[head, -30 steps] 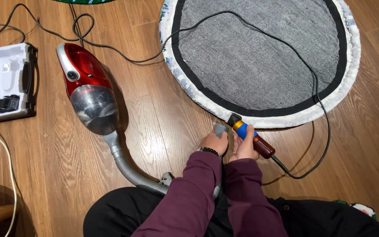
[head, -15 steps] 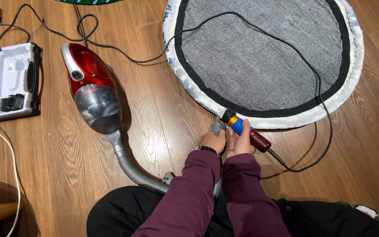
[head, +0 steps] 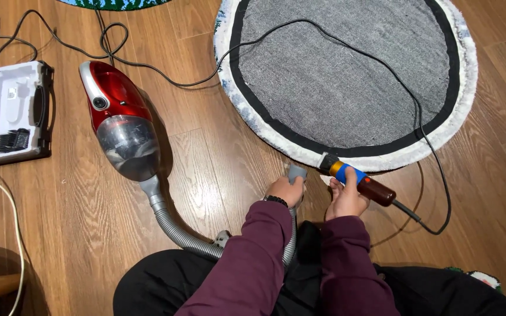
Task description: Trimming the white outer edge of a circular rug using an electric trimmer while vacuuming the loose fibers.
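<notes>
My right hand [head: 343,200] grips a corded hand trimmer [head: 365,185] with a brown body and a blue and orange band. Its dark head rests against the white fluffy near edge of a round rug [head: 346,88]. The rug lies face down, showing grey backing and a black border. My left hand [head: 284,191] holds the grey nozzle [head: 296,172] of a vacuum hose [head: 174,227] on the floor just left of the trimmer head. The hose runs back to a red canister vacuum [head: 118,120].
The trimmer's black cord [head: 423,140] loops over the rug and the wooden floor. At the left lies an open white tool case [head: 4,111], with a white cable [head: 4,196] below it. A green-blue rug edge [head: 118,3] shows at the top. My legs fill the bottom.
Both hands stay at the rug's near edge with the trimmer and nozzle. The trimmer head has shifted slightly along the edge, and the view has moved a little.
</notes>
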